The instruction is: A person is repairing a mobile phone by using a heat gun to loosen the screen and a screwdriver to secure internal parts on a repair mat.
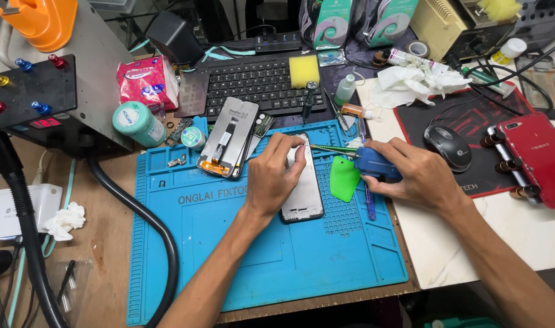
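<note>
1. Phone frame (306, 191): a pale, opened handset shell lying flat on the blue repair mat (271, 255), long axis running away from the person, top end farthest from the camera.
2. Left hand (276, 176): rests over the left edge and upper part of the phone frame, fingers (299, 150) curled and pressed together on its top end, holding it down against the mat.
3. Right hand (411, 176): wrapped closed around a blue dispenser tool (374, 164) just right of the frame; its thin green-shafted tip (326, 148) lies crosswise to the frame's long axis and points left to the top edge, meeting it just beside the left fingertips (actual contact is too small to tell).
4. Governing relation: the worked spot sits at the far end of the frame, between the two hands; the left hand is the nearer and is already on it.
5. Green plastic pick (343, 177): lies on the mat between the frame and the right hand, under the tool's line.
6. Detached screen assembly (229, 136): face down at upper left of the mat, apart from the frame.
7. Surroundings: black keyboard (259, 82) and yellow sponge (304, 71) beyond the mat; mouse (447, 147) and red phone (532, 155) to the right on the tabletop (107, 243); black hose (150, 225) crossing the mat's left edge.
</note>
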